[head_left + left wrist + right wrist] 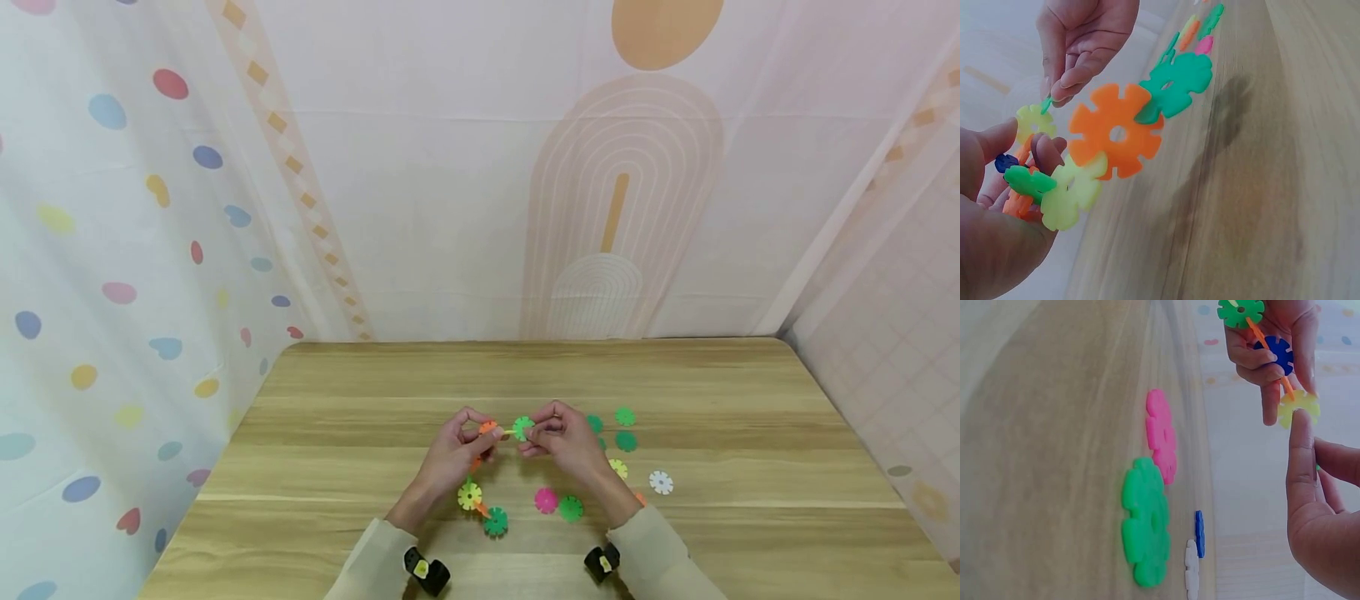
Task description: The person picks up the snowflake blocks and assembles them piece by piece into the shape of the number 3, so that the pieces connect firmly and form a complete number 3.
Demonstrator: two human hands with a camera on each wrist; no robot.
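Observation:
My left hand (483,442) grips a chain of joined plastic snowflake discs (487,428) just above the wooden table (360,467). The chain's lower end, a yellow disc (469,496) and a green disc (495,522), reaches the tabletop. In the left wrist view the left hand (1016,187) holds the chain's orange disc (1116,131), with yellow-green and green discs attached. My right hand (534,433) pinches a light green disc (522,428) against the chain's top end. In the right wrist view a right fingertip (1300,425) touches a yellow disc (1297,407) of the chain.
Loose discs lie on the table right of and below the hands: a pink one (545,500), a green one (571,507), a white one (661,482), a yellow one (618,467) and more green ones (626,429). Patterned curtains close in the table's back and sides.

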